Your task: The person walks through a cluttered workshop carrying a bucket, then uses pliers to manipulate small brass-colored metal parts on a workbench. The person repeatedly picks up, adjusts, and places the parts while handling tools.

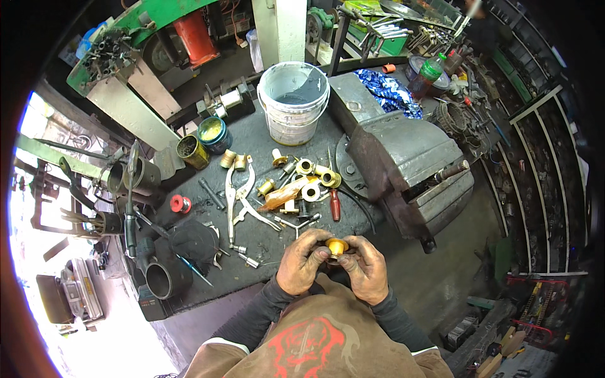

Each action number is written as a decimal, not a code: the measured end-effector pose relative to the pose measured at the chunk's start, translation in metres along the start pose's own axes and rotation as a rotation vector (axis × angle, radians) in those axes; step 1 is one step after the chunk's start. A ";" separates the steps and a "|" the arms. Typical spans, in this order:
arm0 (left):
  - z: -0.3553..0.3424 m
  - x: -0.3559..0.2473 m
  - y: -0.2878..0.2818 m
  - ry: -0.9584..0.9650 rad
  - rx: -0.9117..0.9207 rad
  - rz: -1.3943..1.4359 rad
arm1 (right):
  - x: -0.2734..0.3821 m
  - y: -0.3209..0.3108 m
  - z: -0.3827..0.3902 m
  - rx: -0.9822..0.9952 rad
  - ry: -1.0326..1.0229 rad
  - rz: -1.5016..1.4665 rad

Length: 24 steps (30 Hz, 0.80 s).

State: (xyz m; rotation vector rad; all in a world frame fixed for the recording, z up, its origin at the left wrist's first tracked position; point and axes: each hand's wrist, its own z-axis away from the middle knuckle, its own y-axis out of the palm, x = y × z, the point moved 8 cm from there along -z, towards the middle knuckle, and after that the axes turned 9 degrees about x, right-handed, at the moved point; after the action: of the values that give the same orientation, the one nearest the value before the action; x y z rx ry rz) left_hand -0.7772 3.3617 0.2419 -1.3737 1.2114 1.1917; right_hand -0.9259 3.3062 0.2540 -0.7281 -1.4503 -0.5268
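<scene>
My left hand (302,263) and my right hand (365,268) are closed on a small brass flanged fitting (336,247) at the bench's front edge, thumbs against it. Just beyond lie a red-handled screwdriver (334,205), a black hose (365,206), a metal Y-shaped wrench (297,224) and a loose pile of similar brass fittings (310,192) around an amber-coloured elongated item (283,193). Locking pliers (231,198) lie left of the pile.
A large vise (422,179) occupies the bench's right. Behind stand a white bucket (290,123), two small cans (214,138), a blue cloth (387,91) and bottles (427,72). A drill (145,246) and tool holders (135,176) are left. A person (479,31) is at upper right.
</scene>
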 end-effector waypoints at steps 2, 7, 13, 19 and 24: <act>0.002 0.002 0.002 -0.035 -0.003 0.022 | 0.000 0.000 -0.001 0.001 0.007 -0.052; 0.001 0.011 0.005 -0.104 -0.016 0.112 | -0.001 0.000 0.001 -0.096 0.007 0.008; 0.006 0.035 0.013 -0.213 -0.035 0.262 | -0.016 0.001 0.003 -0.170 0.073 0.008; 0.008 0.045 0.013 -0.246 -0.051 0.216 | -0.042 0.004 0.006 -0.182 0.168 -0.069; 0.009 0.064 0.012 -0.311 -0.039 0.103 | -0.063 0.009 0.006 -0.153 0.306 -0.192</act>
State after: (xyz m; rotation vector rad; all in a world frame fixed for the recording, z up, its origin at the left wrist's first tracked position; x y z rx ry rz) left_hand -0.7868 3.3629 0.1766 -1.1128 1.0509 1.4481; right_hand -0.9278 3.3100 0.1898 -0.5999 -1.2072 -0.8666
